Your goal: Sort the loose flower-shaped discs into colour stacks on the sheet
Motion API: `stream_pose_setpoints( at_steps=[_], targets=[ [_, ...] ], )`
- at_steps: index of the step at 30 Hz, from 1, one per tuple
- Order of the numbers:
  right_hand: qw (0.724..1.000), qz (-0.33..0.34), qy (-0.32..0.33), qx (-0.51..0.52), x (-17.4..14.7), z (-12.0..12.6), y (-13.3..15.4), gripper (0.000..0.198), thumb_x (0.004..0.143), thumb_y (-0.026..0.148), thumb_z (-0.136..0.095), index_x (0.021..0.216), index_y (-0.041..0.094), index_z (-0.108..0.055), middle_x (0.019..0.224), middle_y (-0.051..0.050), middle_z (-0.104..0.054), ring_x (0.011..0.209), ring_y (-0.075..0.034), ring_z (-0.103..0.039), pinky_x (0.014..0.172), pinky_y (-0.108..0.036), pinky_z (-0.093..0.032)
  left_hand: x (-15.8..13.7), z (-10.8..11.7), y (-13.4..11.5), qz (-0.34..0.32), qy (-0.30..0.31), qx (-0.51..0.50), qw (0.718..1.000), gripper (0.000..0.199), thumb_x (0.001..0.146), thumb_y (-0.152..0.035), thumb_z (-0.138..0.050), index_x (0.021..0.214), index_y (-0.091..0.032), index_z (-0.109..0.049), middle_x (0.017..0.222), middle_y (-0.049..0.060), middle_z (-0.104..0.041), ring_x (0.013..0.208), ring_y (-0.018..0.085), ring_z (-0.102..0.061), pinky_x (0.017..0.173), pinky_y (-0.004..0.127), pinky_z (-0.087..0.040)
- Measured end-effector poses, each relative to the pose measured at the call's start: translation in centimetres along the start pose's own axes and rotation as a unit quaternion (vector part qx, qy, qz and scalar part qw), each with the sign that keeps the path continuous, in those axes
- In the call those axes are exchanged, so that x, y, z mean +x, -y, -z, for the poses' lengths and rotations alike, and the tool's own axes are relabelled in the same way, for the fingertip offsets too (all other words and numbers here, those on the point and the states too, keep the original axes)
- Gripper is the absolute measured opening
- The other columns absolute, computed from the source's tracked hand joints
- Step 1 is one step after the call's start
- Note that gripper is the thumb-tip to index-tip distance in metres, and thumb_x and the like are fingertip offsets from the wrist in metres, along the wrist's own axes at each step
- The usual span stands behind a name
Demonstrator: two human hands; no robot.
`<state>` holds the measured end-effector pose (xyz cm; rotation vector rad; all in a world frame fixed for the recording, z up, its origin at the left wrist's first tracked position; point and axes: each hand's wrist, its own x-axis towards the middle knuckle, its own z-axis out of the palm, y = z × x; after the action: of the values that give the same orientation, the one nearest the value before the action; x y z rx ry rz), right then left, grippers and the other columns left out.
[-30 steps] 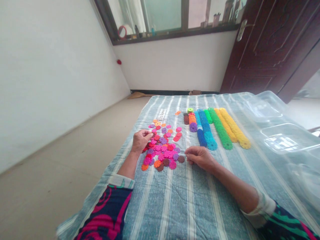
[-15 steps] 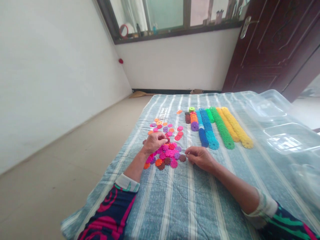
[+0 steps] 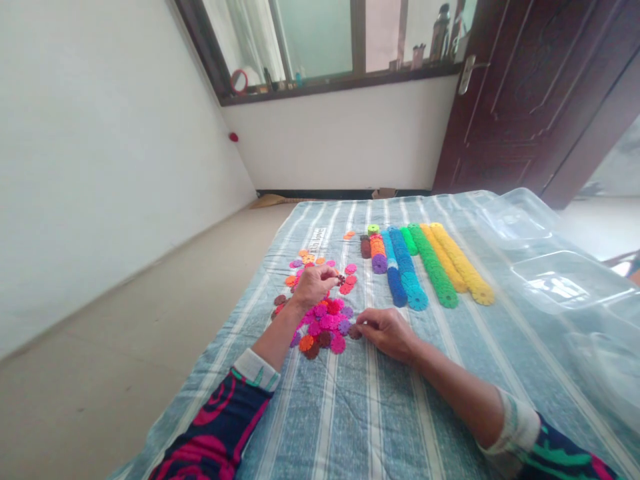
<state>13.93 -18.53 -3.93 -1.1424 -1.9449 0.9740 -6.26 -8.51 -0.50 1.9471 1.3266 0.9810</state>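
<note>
A loose pile of toothed plastic discs (image 3: 327,323), mostly pink with some orange, purple, red and brown, lies on the striped cloth. My left hand (image 3: 314,285) is over the pile's far side, thumb and fingers pinched on a dark brown disc (image 3: 341,281). At the pile's right edge my right hand (image 3: 393,331) is closed, its fingertips on the rim of another brown disc (image 3: 355,332) lying next to a purple one. My left wrist and hand hide part of the pile.
Right of the pile, overlapping discs form colour rows: blue (image 3: 400,267), green (image 3: 435,267) and yellow (image 3: 463,263), plus a short orange and purple row (image 3: 379,250). Clear plastic boxes (image 3: 555,283) stand at the right. The cloth's left edge (image 3: 235,310) drops toward the floor.
The view has shifted, so the table sits lower and further left. Against the pile, my left hand has moved slightly away and right with the brown disc. My right hand stays by its disc.
</note>
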Motion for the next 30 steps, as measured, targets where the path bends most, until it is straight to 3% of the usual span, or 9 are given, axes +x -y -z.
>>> stream_pose_setpoints(
  at_steps=[5,9,17,24,27,30],
  targets=[
    [1.0,-0.001,-0.004,0.019,0.0,0.2,0.5,0.019,0.085,0.016,-0.057,0.078,0.021,-0.074,0.078,0.001,-0.076,0.068,-0.013,-0.068,0.066,-0.021,-0.045,5.2,-2.9,-0.2,-0.017,-0.027,0.048,0.998,0.009,0.068,-0.022,-0.062,0.064,-0.015,-0.067,0.059,-0.002,-0.062,0.06,0.012,-0.055,0.061,0.023,-0.042],
    [0.999,0.012,-0.005,0.041,0.0,0.1,0.4,0.02,0.084,0.014,-0.057,0.078,0.022,-0.074,0.079,0.002,-0.076,0.072,-0.013,-0.069,0.067,-0.02,-0.046,8.7,-5.4,0.2,0.006,-0.054,0.087,0.995,0.006,0.066,-0.015,-0.062,0.064,-0.015,-0.067,0.059,-0.002,-0.062,0.06,0.013,-0.055,0.062,0.024,-0.042],
    [0.999,0.013,0.007,0.044,0.2,0.0,0.3,0.02,0.085,0.015,-0.057,0.08,0.022,-0.075,0.081,0.002,-0.077,0.076,-0.013,-0.07,0.07,-0.02,-0.046,10.9,-7.5,0.3,0.029,-0.044,0.144,0.988,0.009,0.07,-0.012,-0.063,0.07,-0.016,-0.072,0.067,0.0,-0.069,0.068,0.014,-0.061,0.069,0.024,-0.045],
    [0.999,0.017,0.001,0.05,0.3,-0.2,-0.2,0.019,0.085,0.016,-0.058,0.082,0.023,-0.076,0.08,0.002,-0.077,0.075,-0.014,-0.07,0.069,-0.021,-0.046,11.1,-7.5,0.0,0.042,-0.051,0.191,0.979,0.018,0.072,-0.017,-0.064,0.086,-0.016,-0.076,0.077,0.003,-0.072,0.073,0.017,-0.063,0.073,0.027,-0.046],
    [0.998,0.018,0.0,0.054,0.2,-0.1,-0.1,0.019,0.085,0.017,-0.058,0.081,0.022,-0.076,0.08,0.001,-0.076,0.073,-0.014,-0.069,0.069,-0.021,-0.046,10.4,-6.1,-0.4,0.019,-0.052,0.192,0.98,0.019,0.072,-0.019,-0.063,0.085,-0.015,-0.076,0.073,0.002,-0.071,0.072,0.016,-0.062,0.071,0.025,-0.045],
    [0.998,0.01,-0.002,0.065,0.2,0.1,0.0,0.017,0.083,0.016,-0.059,0.077,0.021,-0.074,0.078,0.001,-0.076,0.07,-0.013,-0.068,0.066,-0.021,-0.046,8.6,-3.7,-1.1,-0.011,0.008,0.168,0.986,0.016,0.072,-0.019,-0.059,0.074,-0.014,-0.074,0.065,0.0,-0.066,0.066,0.014,-0.058,0.065,0.023,-0.043]
  ],
)
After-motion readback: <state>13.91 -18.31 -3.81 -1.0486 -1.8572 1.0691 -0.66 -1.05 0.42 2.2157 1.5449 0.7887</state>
